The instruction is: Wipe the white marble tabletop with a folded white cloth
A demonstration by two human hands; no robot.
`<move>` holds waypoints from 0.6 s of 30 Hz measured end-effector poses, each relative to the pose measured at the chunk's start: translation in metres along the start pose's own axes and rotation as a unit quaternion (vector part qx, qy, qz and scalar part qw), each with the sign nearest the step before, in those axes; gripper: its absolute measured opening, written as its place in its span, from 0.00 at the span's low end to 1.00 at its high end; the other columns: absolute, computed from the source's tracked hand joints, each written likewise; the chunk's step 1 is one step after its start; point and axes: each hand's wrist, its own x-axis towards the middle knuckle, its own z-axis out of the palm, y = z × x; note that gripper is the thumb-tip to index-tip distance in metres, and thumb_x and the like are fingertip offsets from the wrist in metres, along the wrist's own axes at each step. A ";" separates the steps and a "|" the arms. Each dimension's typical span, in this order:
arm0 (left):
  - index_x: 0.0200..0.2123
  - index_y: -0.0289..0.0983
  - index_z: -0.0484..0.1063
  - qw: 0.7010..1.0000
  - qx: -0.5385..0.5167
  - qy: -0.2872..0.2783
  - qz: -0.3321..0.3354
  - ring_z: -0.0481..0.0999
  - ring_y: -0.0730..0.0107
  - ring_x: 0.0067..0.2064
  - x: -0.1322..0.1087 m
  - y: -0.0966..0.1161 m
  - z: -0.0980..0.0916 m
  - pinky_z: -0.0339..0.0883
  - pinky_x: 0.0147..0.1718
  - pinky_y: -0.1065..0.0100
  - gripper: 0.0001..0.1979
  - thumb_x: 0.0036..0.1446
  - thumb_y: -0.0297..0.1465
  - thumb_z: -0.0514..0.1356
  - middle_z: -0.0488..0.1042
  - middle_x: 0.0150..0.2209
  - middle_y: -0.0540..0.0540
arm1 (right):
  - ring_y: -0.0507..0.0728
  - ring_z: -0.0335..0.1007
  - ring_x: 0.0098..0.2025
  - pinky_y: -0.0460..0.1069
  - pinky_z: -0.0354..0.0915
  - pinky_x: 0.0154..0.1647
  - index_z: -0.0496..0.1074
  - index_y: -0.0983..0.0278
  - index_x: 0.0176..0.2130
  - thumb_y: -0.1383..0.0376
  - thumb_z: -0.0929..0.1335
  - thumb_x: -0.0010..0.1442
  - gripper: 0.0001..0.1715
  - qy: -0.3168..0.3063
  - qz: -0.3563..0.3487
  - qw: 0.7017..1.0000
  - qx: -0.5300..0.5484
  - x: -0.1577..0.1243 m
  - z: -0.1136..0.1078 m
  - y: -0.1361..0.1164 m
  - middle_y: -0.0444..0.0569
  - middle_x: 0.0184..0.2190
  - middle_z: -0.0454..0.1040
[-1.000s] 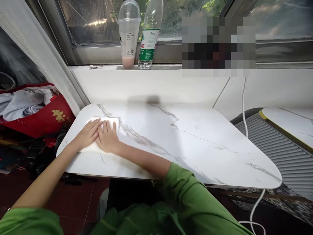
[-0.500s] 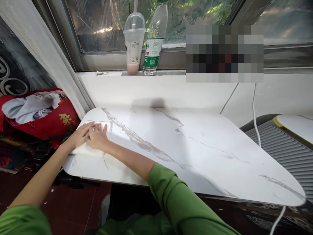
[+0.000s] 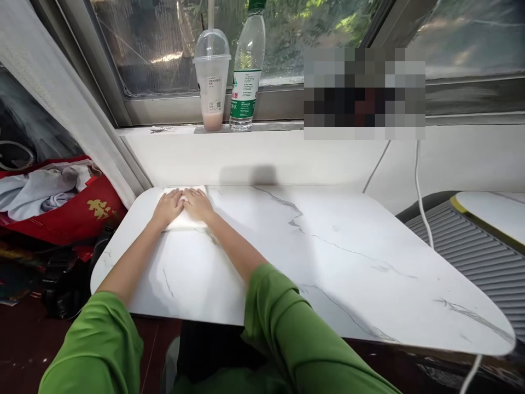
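A folded white cloth [image 3: 184, 221] lies flat on the marble-patterned white tabletop [image 3: 266, 235], near its far left edge by the wall. My left hand [image 3: 168, 208] rests palm down on the cloth's left part, fingers stretched out. Beside it, my right hand [image 3: 197, 204] presses flat on the right part, its fingers also extended. The fingertips of both hands come together near the middle of the cloth. Neither hand is wrapped round anything.
On the windowsill stand a plastic cup [image 3: 212, 82] with a straw and pink drink, and a green-labelled bottle [image 3: 246, 76]. A red bag [image 3: 82, 219] of clothes sits left of the table. A white cable [image 3: 421, 191] hangs at the right, near a grey ribbed surface [image 3: 471, 246].
Both hands and the cloth have slid right and away from me, from the table's left end toward the wall. The view has shifted slightly.
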 end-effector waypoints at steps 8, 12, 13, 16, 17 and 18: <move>0.64 0.26 0.54 1.000 0.010 -0.021 -0.007 0.52 0.57 0.67 -0.038 0.091 0.005 0.43 0.64 0.53 0.27 0.66 0.32 0.41 0.54 0.66 0.36 | 0.60 0.48 0.67 0.58 0.41 0.68 0.60 0.74 0.61 0.68 0.55 0.63 0.29 -0.007 -0.025 0.999 -0.034 -0.080 -0.033 0.032 0.58 0.64 0.58; 0.64 0.20 0.53 1.000 -0.002 0.005 0.017 0.50 0.52 0.67 -0.086 0.164 0.009 0.40 0.64 0.47 0.28 0.66 0.31 0.39 0.54 0.65 0.30 | 0.60 0.50 0.67 0.61 0.44 0.67 0.58 0.71 0.62 0.65 0.54 0.63 0.30 -0.022 -0.044 0.998 -0.029 -0.163 -0.066 0.051 0.58 0.64 0.59; 0.64 0.20 0.53 0.999 -0.014 0.005 0.046 0.50 0.52 0.68 -0.100 0.181 0.010 0.39 0.65 0.48 0.28 0.66 0.31 0.39 0.54 0.65 0.30 | 0.60 0.51 0.67 0.61 0.45 0.67 0.58 0.70 0.62 0.65 0.55 0.63 0.30 -0.024 -0.049 0.998 -0.027 -0.187 -0.074 0.055 0.58 0.64 0.60; 0.64 0.21 0.53 0.986 -0.056 -0.022 0.158 0.47 0.51 0.68 -0.132 0.225 0.010 0.37 0.65 0.46 0.29 0.65 0.34 0.40 0.52 0.66 0.31 | 0.59 0.50 0.67 0.64 0.46 0.67 0.56 0.63 0.64 0.64 0.56 0.61 0.32 -0.003 -0.042 0.999 -0.013 -0.254 -0.097 0.066 0.55 0.64 0.60; 0.64 0.21 0.52 0.979 -0.069 -0.032 0.187 0.46 0.51 0.68 -0.138 0.236 0.010 0.37 0.65 0.45 0.30 0.65 0.35 0.41 0.51 0.66 0.31 | 0.60 0.50 0.67 0.65 0.46 0.67 0.56 0.61 0.63 0.64 0.57 0.61 0.32 0.011 -0.028 1.000 -0.003 -0.272 -0.104 0.069 0.54 0.64 0.60; 0.65 0.20 0.51 0.974 -0.083 -0.039 0.207 0.46 0.51 0.69 -0.141 0.246 0.010 0.36 0.65 0.46 0.30 0.65 0.35 0.41 0.50 0.66 0.31 | 0.60 0.50 0.67 0.66 0.45 0.67 0.56 0.60 0.63 0.64 0.57 0.61 0.31 0.018 -0.009 1.000 0.011 -0.286 -0.111 0.073 0.53 0.63 0.61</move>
